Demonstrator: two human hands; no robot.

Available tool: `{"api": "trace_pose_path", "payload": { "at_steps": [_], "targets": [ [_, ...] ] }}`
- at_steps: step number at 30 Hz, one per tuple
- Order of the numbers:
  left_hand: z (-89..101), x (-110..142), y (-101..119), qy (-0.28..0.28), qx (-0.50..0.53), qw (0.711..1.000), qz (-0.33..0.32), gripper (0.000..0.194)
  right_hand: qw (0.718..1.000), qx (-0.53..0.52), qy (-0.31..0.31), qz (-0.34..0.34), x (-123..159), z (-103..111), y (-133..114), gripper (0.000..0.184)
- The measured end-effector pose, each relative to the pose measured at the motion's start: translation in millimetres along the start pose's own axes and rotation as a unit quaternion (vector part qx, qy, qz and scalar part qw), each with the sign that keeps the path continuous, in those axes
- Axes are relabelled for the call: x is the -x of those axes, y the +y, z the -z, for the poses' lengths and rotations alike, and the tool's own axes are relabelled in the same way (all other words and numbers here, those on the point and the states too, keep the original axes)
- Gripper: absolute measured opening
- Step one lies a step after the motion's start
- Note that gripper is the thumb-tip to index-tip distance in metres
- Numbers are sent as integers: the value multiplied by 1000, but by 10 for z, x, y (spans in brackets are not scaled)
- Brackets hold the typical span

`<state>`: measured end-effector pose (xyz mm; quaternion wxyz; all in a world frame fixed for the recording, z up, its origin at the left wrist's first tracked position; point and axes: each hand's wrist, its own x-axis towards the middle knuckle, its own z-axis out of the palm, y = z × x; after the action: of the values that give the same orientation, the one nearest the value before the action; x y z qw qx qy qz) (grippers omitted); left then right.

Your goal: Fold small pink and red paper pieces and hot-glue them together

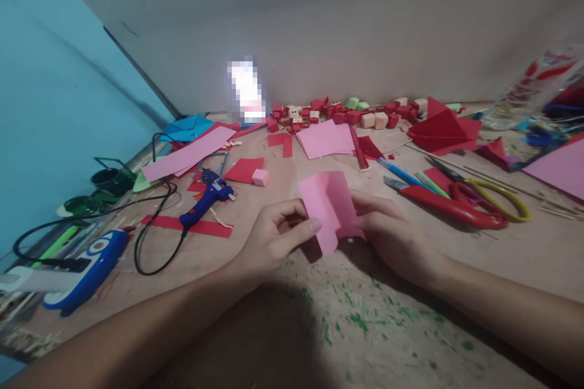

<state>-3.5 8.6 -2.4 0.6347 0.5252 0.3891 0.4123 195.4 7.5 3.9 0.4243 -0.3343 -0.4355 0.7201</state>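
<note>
A creased piece of pink paper (332, 209) is held between my two hands above the middle of the table. My left hand (283, 231) pinches its left side, thumb on the near face and fingers behind. On the paper's right edge, my right hand (392, 234) grips from behind, its fingertips partly hidden by the sheet. Beyond the hands lie a stack of pink paper (325, 138) and a small pink paper cube (260, 177). The cube rests at the corner of a red paper piece (244, 170).
A blue glue gun (207, 197) with a black cord lies left, near a blue power strip (89, 270). Scissors (483, 194) and a red-handled cutter (451, 206) lie right. Small red paper cubes (353, 117) line the wall, beside a lit phone-like screen (247, 91).
</note>
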Motion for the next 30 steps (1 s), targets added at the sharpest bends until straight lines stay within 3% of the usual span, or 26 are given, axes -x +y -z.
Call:
{"api": "trace_pose_path", "payload": {
  "at_steps": [5,8,13,18,24,30],
  "targets": [
    [22,-14,21,11,-41,998,-49,15,997,5,70,12,-20,11,62,49],
    [25,-43,34,28,-49,997,-44,15,994,49,94,-3,-24,-1,55,38],
    [-2,-76,12,55,-45,997,-13,27,991,96,95,-14,-30,-21,23,23],
    [6,-88,4,94,-71,992,-45,19,989,96,114,-15,-41,1,32,15],
    [78,-114,-20,65,-9,996,-59,16,993,46,109,-3,-62,44,50,20],
    [111,-70,-20,129,21,990,-47,20,988,26,146,-29,-49,20,33,19]
  ]
}}
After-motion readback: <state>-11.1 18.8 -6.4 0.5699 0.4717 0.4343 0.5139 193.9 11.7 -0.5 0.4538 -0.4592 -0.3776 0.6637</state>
